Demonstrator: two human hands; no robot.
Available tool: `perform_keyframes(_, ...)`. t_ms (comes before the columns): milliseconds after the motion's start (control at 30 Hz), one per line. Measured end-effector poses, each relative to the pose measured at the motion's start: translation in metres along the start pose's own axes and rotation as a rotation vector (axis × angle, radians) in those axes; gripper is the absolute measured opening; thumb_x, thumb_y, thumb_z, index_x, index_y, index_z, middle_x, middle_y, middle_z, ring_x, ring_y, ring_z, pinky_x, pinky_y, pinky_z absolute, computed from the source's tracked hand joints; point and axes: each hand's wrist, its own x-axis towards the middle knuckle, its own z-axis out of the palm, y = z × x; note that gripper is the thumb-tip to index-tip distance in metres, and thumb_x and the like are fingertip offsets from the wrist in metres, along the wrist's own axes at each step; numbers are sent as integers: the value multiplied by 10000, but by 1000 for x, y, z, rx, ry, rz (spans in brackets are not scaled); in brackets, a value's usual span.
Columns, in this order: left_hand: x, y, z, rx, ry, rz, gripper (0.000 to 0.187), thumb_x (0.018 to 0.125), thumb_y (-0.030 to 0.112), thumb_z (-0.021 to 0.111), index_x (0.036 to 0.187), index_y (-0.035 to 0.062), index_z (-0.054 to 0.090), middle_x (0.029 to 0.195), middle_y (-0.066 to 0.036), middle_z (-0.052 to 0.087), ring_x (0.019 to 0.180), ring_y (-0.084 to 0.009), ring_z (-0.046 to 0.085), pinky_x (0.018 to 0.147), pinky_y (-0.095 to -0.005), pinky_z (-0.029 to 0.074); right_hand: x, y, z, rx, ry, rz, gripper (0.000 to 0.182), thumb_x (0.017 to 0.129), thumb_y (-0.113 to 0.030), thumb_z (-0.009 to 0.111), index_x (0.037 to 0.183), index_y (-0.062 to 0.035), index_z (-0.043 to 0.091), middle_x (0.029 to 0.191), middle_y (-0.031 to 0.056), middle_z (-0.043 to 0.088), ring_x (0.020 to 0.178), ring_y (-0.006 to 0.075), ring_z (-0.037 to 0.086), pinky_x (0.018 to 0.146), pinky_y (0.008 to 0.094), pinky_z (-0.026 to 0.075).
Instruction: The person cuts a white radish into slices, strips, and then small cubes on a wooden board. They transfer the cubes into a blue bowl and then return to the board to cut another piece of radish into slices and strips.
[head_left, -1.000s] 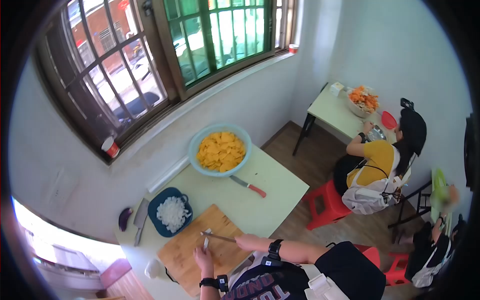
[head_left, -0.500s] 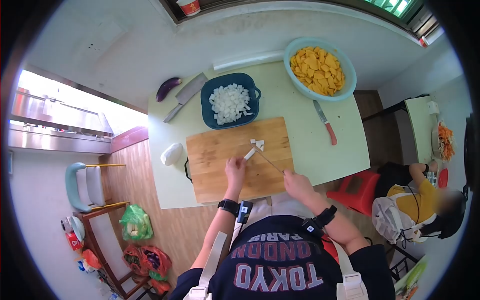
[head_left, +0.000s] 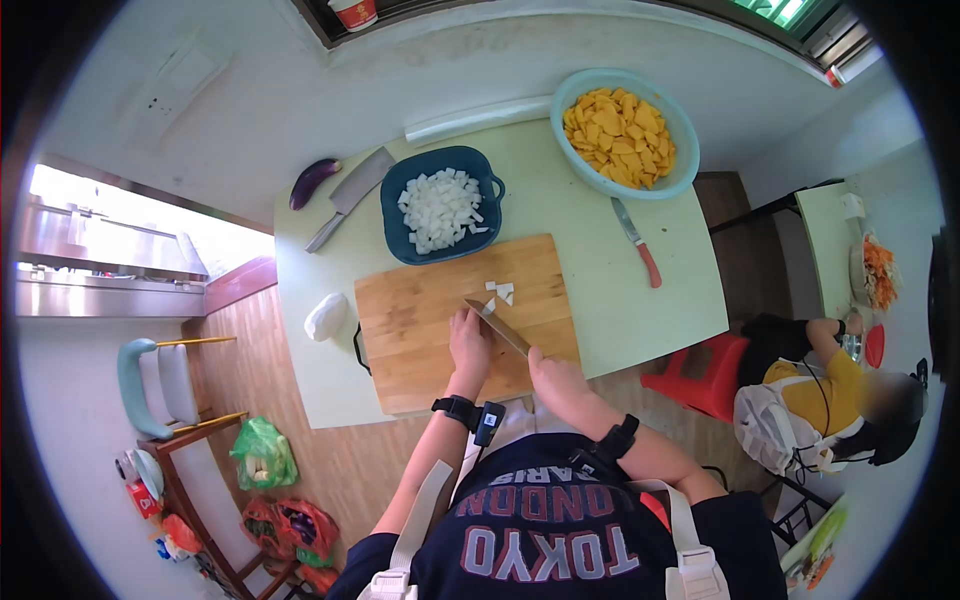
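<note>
Head view: I've got the right hand (head_left: 556,378) clenched round the handle of a knife (head_left: 507,334) at the cutting board's (head_left: 410,318) near right corner, blade angled to mid-board. Left hand (head_left: 470,348) is bent right beside the blade, can't tell if it's pinching anything; small white pieces (head_left: 503,289) sit on the board beyond. I'd watch for untucked fingertips or a piece rolling under the edge: either could mean a cut.
</note>
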Motion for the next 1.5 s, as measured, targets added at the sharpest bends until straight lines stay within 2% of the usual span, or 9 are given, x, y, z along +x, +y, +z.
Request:
perform_keyframes(400, 0, -2, -9, -61, -62, -18, 52, 806, 44, 543, 850, 17, 551, 896, -161, 540, 867, -355, 506, 749, -409, 427, 39, 39, 22, 193, -17, -25, 196, 818, -121, 459, 938, 32, 437, 653, 207, 595, 591, 373, 590, 507, 495, 449)
perform_keyframes(600, -4, -2, -6, -1, 9, 48, 80, 803, 59, 546, 878, 32, 541, 902, -163, 529, 858, -357, 497, 732, -418, 431, 7, 15, -2, 22, -30, -35, 194, 793, -100, 483, 934, 25, 440, 608, 193, 591, 574, 365, 603, 491, 465, 472)
perform_keyframes(900, -6, -3, -8, 6, 10, 32, 107, 804, 55, 536, 909, 30, 543, 903, -172, 543, 873, -360, 498, 749, -427, 431, 10, 12, 19, 81, 7, -34, 175, 797, -72, 457, 936, 33, 442, 614, 207, 591, 576, 370, 604, 486, 465, 470)
perform_keyframes(1000, -7, -10, -13, 49, -36, -15, 82, 808, 49, 546, 887, 33, 562, 890, -175, 552, 829, -342, 538, 718, -406, 459, 35, 19, 36, 139, 33, -4, 178, 827, -109, 443, 945, 24, 452, 628, 210, 590, 586, 386, 592, 500, 479, 457)
perform_keyframes(1067, -2, -17, -30, -345, -143, -245, 38, 812, 47, 562, 842, 38, 583, 877, -174, 557, 755, -313, 575, 659, -373, 485, 46, 26, 30, 191, -32, 11, 156, 834, -110, 431, 920, 16, 463, 659, 215, 597, 622, 391, 596, 534, 484, 463)
perform_keyframes(1100, -4, -25, -34, -339, -142, -245, 38, 812, 47, 562, 842, 38, 583, 877, -174, 557, 755, -313, 575, 659, -373, 485, 50, 28, 24, 241, -86, 34, 143, 841, -112, 419, 895, 8, 475, 690, 221, 603, 659, 396, 600, 568, 489, 469)
perform_keyframes(1167, -8, -36, -39, -233, 98, -180, 19, 811, 47, 577, 801, 42, 593, 846, -167, 563, 702, -276, 589, 606, -351, 490, 46, 30, 12, 245, -83, 26, 159, 842, -127, 415, 901, 7, 479, 691, 217, 607, 669, 398, 598, 577, 487, 467)
perform_keyframes(1333, -12, -25, -27, -213, -84, -99, 70, 779, 39, 575, 848, 39, 590, 921, -173, 561, 800, -351, 549, 712, -388, 473, 12, 11, 6, 38, -19, 11, 122, 835, -118, 456, 881, -6, 458, 616, 195, 592, 571, 374, 595, 500, 463, 470)
perform_keyframes(1500, -10, -10, -18, -61, -80, -33, 160, 793, 56, 547, 950, 36, 566, 962, -168, 560, 907, -360, 517, 765, -426, 443, 6, 1, 6, -34, -120, 34, 124, 825, -82, 446, 928, -13, 441, 686, 180, 629, 660, 340, 640, 560, 443, 504)
